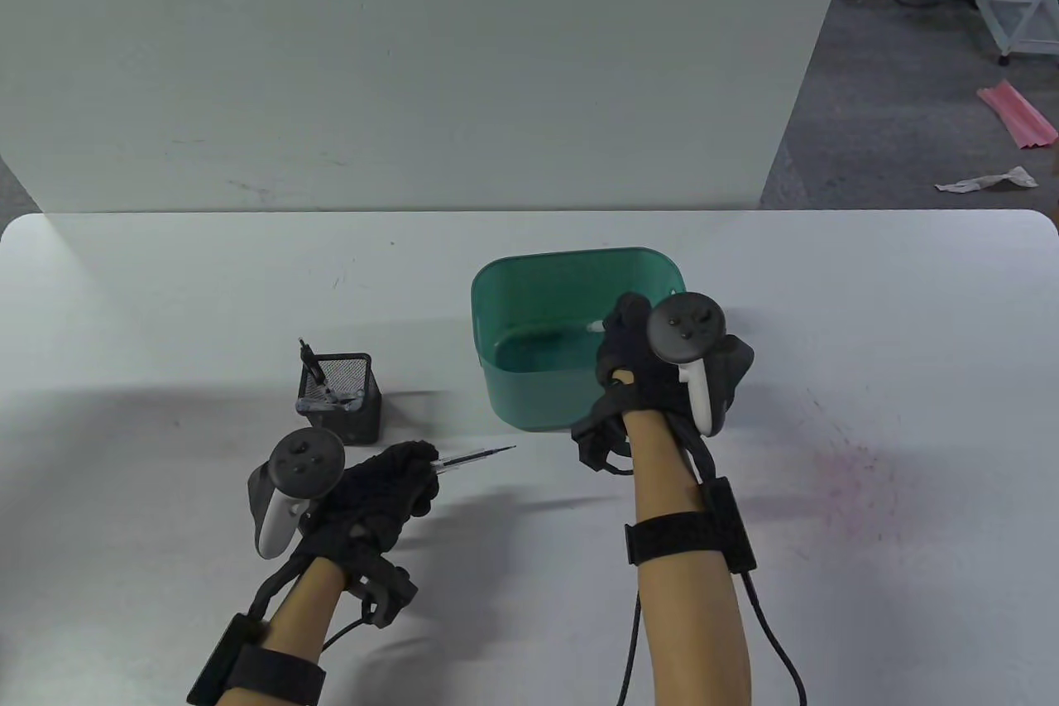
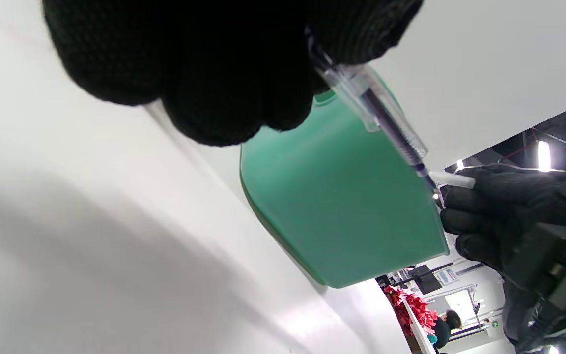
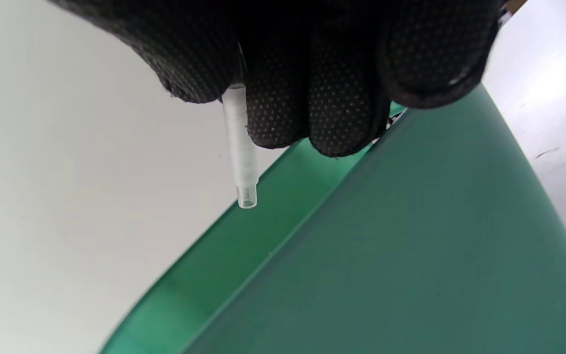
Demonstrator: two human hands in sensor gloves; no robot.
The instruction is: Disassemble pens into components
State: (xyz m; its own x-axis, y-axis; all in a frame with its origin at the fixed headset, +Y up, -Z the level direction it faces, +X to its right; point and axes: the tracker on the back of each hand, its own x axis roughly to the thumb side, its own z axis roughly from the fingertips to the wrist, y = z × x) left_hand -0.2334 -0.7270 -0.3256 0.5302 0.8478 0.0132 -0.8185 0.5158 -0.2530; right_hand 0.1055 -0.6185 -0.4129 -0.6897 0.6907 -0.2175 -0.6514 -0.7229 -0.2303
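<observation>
My left hand grips the rest of a pen, its refill tip pointing right toward the green bin; in the left wrist view the clear pen part with its dark refill sticks out of my gloved fingers. My right hand is over the bin's right side and holds a clear pen barrel, threaded end down, over the bin. Its white tip shows in the table view. A black mesh pen cup holds more pens.
The bin stands mid-table and the pen cup sits to its left. A white partition wall rises behind the table. A faint red stain marks the table at right.
</observation>
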